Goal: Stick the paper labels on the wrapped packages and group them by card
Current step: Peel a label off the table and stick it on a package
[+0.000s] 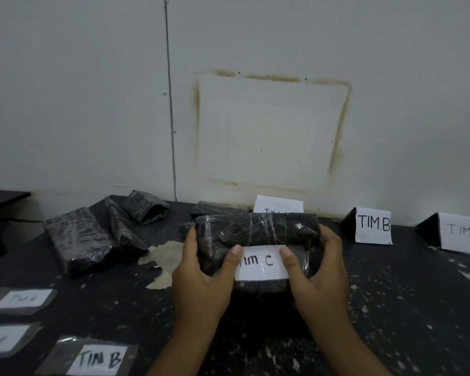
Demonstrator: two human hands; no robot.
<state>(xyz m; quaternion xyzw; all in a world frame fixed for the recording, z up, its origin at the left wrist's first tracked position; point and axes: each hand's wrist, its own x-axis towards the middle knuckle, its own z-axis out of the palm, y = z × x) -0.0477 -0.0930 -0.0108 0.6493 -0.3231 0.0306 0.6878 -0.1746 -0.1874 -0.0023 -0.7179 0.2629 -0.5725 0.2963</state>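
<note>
I hold a black plastic-wrapped package [258, 232] above the table with both hands. My left hand [201, 283] grips its left end and my right hand [318, 278] its right end. Both thumbs press the edges of a white paper label [261, 263] reading "TIM C" on its front. Standing cards at the back read "TIM.B" [373, 226] and "TIM C" [463, 232]; a third card [278, 204] is partly hidden behind the package. Loose labels lie at the front left: "TIM B" [98, 359], "TIM A" [23, 299] and another [4, 339].
Several unlabelled wrapped packages lie at the back left, among them a long package [78, 240], a tilted package [124, 229], a small package [147, 206] and a flat package [217, 208]. The black table [404, 308] has chipped paint. A white wall stands behind.
</note>
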